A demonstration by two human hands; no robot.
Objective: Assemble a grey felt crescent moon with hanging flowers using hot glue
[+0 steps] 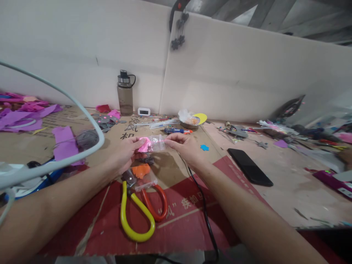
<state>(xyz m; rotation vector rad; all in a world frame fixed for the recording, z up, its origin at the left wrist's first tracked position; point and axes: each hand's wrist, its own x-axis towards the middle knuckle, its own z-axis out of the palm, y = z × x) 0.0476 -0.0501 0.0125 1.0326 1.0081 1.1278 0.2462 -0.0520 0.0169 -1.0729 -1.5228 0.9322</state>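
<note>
My left hand (128, 150) pinches a bright pink piece (144, 144) that lies in or against a small clear plastic bag (156, 142). My right hand (180, 145) grips the bag's other end between thumb and fingertips, so it stretches level between both hands. Below them on the cardboard, a second clear bag (145, 184) lies by an orange piece (141, 170). Scissors with yellow handles (137, 220) and a red-handled pair (162, 205) rest partly under it. A small dark tangled thing (148, 159) sits just beneath my hands.
A black phone (249, 167) and a blue flower cutout (204, 147) lie to the right. A black cable (205, 209) runs under my right arm. A water bottle (125, 96) and a metal bowl (189, 123) stand behind. A pale curved tube (90, 113) arches over the left.
</note>
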